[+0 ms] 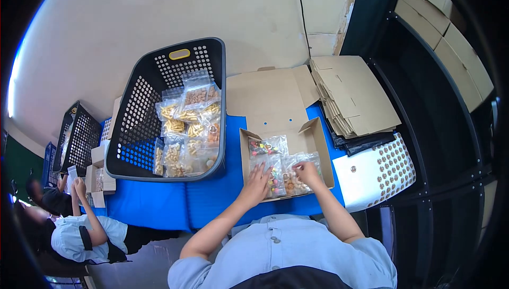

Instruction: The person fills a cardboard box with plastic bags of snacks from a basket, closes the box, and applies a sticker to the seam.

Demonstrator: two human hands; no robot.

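An open cardboard box (323,148) stands before me with its lid folded back. Clear bags lie inside: one with colourful pieces (268,146) at the back left, another with colourful pieces (275,182) at the front left, and one with pale and brown pieces (294,182) at the front right. My left hand (256,184) rests with fingers apart on the front left bag. The fingers of my right hand (307,173) are pinched together at the upper part of the front right bag. Left of the box, a black basket (218,77) holds several filled bags (183,130).
Flat cardboard boxes (360,95) are stacked at the right, above a black plastic bag (360,144) and a sheet of round stickers (376,175). Two co-workers (79,236) are at the far left, near another basket (79,140). Dark shelving (424,87) stands right.
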